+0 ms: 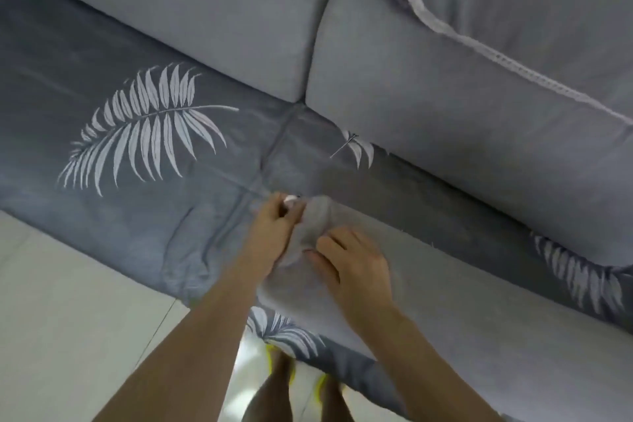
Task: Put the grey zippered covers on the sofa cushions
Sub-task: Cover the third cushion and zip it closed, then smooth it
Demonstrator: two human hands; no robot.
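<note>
Hands at the corner of a covered cushion on the sofa seat.
The grey cover (479, 301), filled out, lies from centre toward 4 o'clock, its long near edge close to the seat's front edge. Its rounded corner points to 11 o'clock, where the left hand (274, 226) pinches it with curled fingers beside a small white patch. The right hand (349, 264) sits just behind, fingers bent into the fabric and gripping a fold. The leaf-print seat cover (137, 216) lies open toward 9 o'clock, and a bare strip separates the cushion from the back cushions (445, 106) at 1 o'clock. A white-edged cover (513, 10) rests on top of them. Pale floor (68, 301) borders the seat at 8 o'clock.
</note>
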